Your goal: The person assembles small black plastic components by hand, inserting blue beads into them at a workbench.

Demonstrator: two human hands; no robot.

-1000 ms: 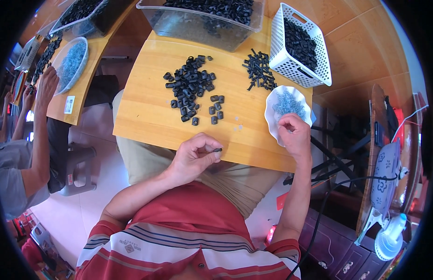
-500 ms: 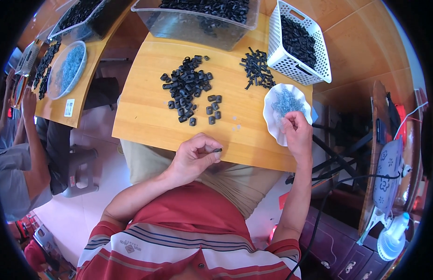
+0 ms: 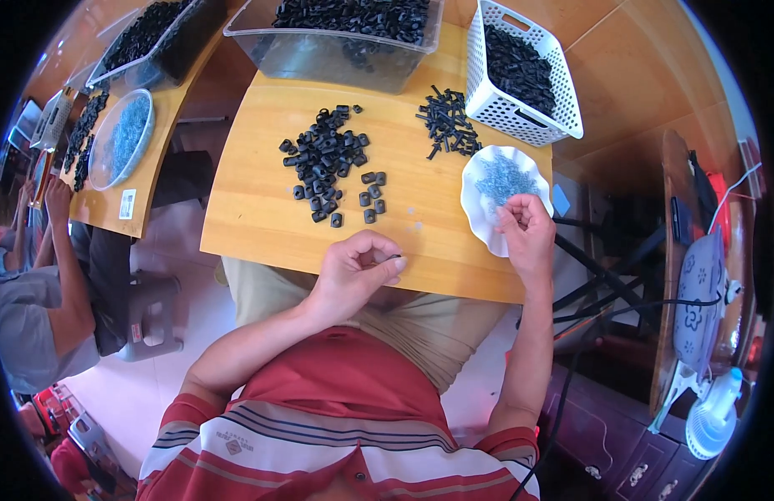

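Note:
My left hand [image 3: 354,271] is at the table's near edge, thumb and fingertips pinched on a small black plastic part [image 3: 394,257], mostly hidden by the fingers. On the right, my right hand [image 3: 527,231] reaches over a white wavy-rimmed dish [image 3: 477,219]. Its fingertips are pressed together at the edge of a heap of tiny bluish see-through pieces [image 3: 505,179]; what they hold, if anything, cannot be made out. Ahead of my left hand lies a pile of black cap-like parts [image 3: 324,159], with several more [image 3: 373,197] set apart beside it.
Slim black pin-like parts [image 3: 448,123] lie near a white perforated basket [image 3: 529,125] of black parts. A clear bin [image 3: 337,63] of black parts stands at the table's far edge. At left, another person [image 3: 45,292] sits at a second table [image 3: 145,188]. A small fan [image 3: 711,422] is at lower right.
The view has shifted slightly, so the table's contents appear a little farther left. The black part in my left hand is more covered by the fingers. My right hand stays at the dish.

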